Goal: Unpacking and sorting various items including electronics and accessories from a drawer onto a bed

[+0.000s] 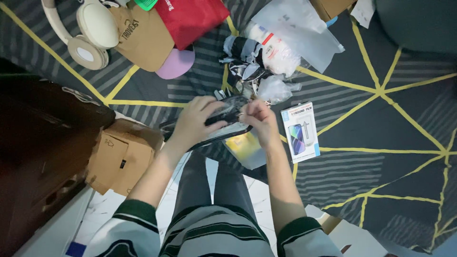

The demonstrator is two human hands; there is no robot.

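phone (223,121) half hidden, left hand (195,124), right hand (259,119)

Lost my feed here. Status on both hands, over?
Left hand grips dark clear-wrapped packet. Right hand pinches its right end. Film box lies just right on rug, apart.

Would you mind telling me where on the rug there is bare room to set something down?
The rug is bare right of the screen-protector box, out to the frame edge. It is crowded above both hands: plastic bags, headphones, a tan cap. A cardboard box fills the left.
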